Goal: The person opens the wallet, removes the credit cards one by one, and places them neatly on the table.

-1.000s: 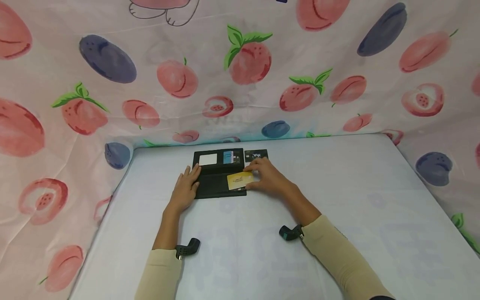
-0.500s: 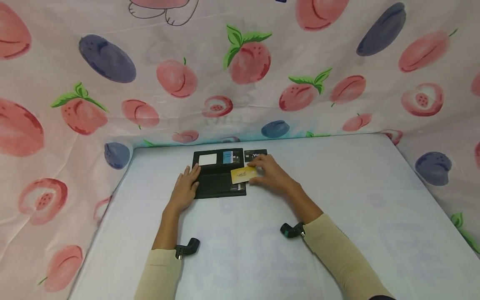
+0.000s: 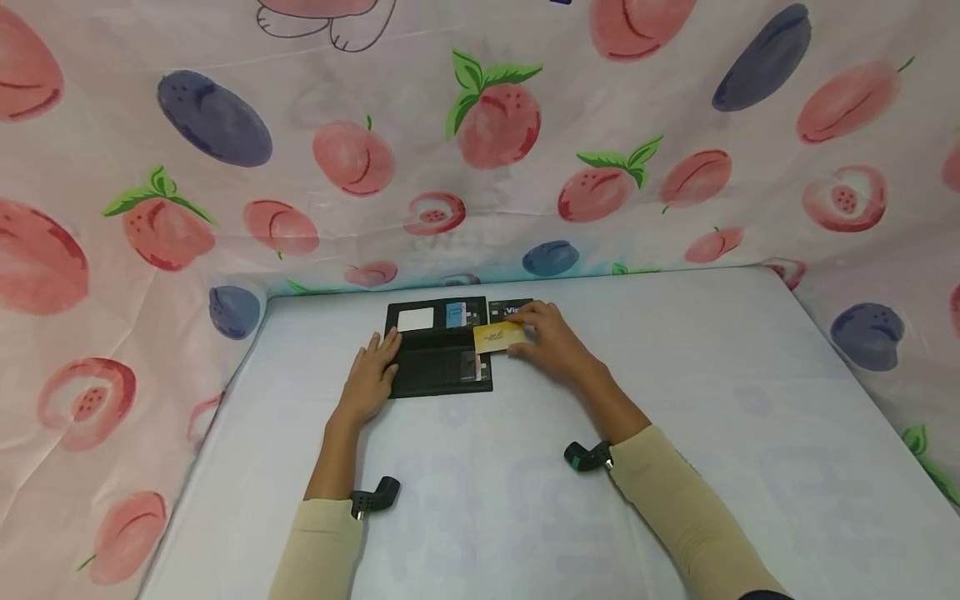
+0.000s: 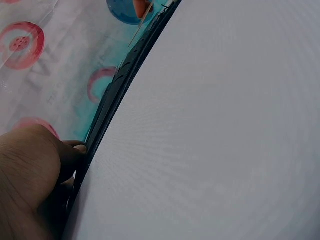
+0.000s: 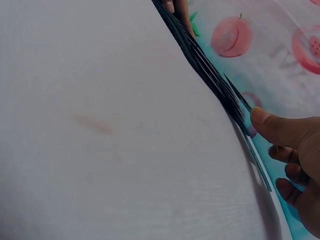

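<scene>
A black wallet [image 3: 426, 377] lies unfolded on the white table, its inside facing up. My left hand [image 3: 367, 379] rests on the wallet's left edge with the fingers extended; in the left wrist view the thumb tip touches the edge. Between thumb and fingers, my right hand [image 3: 555, 342] pinches the right end of a yellow card [image 3: 495, 337]. That card overlaps the wallet's right edge and, in the right wrist view, is tilted up off it. Another card [image 3: 480, 367] sits in the lower right slots. The upper half bears a white panel [image 3: 416, 319] and a blue card [image 3: 456, 315].
A black card marked "Vip" [image 3: 497, 310] lies beside the wallet's upper right corner, partly covered by the right fingers. The white table [image 3: 480, 500] backs onto a hanging cloth [image 3: 495, 242] with a fruit print.
My right hand has drawn the yellow card up and to the right, away from the lower slots, uncovering the card there. The left hand stays where it was.
</scene>
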Demonstrator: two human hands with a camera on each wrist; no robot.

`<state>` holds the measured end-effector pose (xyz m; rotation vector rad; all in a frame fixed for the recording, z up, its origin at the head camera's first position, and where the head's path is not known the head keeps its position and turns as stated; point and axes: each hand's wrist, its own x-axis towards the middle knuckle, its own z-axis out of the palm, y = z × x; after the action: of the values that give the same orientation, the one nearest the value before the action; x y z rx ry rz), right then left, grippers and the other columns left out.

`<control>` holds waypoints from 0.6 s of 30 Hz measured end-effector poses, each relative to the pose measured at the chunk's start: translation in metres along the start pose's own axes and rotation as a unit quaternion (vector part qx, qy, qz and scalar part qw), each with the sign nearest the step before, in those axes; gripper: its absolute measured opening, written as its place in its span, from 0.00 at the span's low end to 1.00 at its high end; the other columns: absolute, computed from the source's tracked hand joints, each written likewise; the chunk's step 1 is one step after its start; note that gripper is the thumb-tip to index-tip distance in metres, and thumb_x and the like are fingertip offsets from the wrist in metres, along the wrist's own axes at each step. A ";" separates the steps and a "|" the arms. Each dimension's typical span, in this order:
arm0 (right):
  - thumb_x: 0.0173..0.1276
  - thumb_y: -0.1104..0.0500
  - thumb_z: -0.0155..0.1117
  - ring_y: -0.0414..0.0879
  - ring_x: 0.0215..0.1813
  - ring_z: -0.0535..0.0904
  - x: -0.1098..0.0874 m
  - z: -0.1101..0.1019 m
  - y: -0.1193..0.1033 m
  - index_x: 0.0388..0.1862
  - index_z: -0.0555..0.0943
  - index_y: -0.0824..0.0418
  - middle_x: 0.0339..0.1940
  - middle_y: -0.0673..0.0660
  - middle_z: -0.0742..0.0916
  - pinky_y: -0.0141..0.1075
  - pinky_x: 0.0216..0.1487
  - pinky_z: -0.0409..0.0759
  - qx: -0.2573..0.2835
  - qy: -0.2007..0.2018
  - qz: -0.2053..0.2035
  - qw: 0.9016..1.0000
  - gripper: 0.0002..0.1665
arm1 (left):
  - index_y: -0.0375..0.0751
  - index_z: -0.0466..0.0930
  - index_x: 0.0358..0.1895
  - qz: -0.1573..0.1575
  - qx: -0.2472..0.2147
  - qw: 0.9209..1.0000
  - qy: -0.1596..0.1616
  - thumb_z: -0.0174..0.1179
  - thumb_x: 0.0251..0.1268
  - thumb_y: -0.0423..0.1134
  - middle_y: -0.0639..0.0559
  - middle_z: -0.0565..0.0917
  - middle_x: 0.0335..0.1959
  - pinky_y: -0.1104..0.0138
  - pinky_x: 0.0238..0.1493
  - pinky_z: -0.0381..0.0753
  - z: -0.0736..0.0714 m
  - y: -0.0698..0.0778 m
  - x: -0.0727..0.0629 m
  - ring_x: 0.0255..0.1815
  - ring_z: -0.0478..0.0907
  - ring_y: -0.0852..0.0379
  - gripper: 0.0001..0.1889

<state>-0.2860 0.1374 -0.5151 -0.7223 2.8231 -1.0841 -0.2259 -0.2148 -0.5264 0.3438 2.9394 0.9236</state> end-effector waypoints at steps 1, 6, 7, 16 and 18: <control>0.68 0.52 0.79 0.59 0.66 0.68 0.000 0.000 0.001 0.72 0.80 0.60 0.67 0.62 0.78 0.54 0.67 0.73 -0.002 0.002 0.002 1.000 0.36 | 0.33 0.56 0.83 0.000 0.000 1.000 0.000 0.48 0.83 0.31 0.43 0.54 0.85 0.46 0.84 0.34 0.000 0.000 0.000 0.86 0.40 0.38 0.30; 0.68 0.52 0.79 0.58 0.65 0.69 0.000 -0.002 0.005 0.72 0.80 0.60 0.68 0.61 0.78 0.53 0.65 0.74 0.000 0.014 0.008 1.000 0.36 | 0.33 0.56 0.83 -0.001 0.000 1.000 0.002 0.49 0.83 0.31 0.43 0.54 0.85 0.46 0.84 0.34 0.001 0.000 0.001 0.86 0.40 0.38 0.30; 0.68 0.52 0.79 0.58 0.65 0.69 0.001 -0.002 0.006 0.72 0.79 0.60 0.68 0.61 0.78 0.53 0.64 0.75 0.000 0.016 0.009 1.000 0.36 | 0.33 0.56 0.83 -0.001 0.001 1.000 0.002 0.49 0.83 0.31 0.43 0.54 0.85 0.47 0.84 0.34 0.001 0.000 0.001 0.86 0.40 0.38 0.30; 0.71 0.52 0.76 0.56 0.66 0.69 0.000 -0.004 0.014 0.74 0.78 0.60 0.70 0.59 0.77 0.50 0.65 0.75 0.004 0.042 0.031 0.999 0.36 | 0.32 0.56 0.82 0.002 0.001 1.000 0.004 0.49 0.82 0.30 0.42 0.54 0.85 0.46 0.84 0.34 0.000 0.000 0.000 0.86 0.40 0.38 0.30; 0.70 0.52 0.77 0.57 0.68 0.68 -0.001 -0.004 0.014 0.74 0.78 0.60 0.71 0.60 0.76 0.51 0.67 0.75 0.008 0.047 0.037 0.998 0.36 | 0.32 0.56 0.82 0.003 0.001 1.000 0.004 0.49 0.83 0.30 0.42 0.54 0.85 0.46 0.84 0.34 0.000 0.001 0.000 0.86 0.40 0.38 0.30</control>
<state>-0.2922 0.1497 -0.5209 -0.5757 2.8880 -1.1575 -0.2258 -0.2140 -0.5262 0.3489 2.9493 0.9249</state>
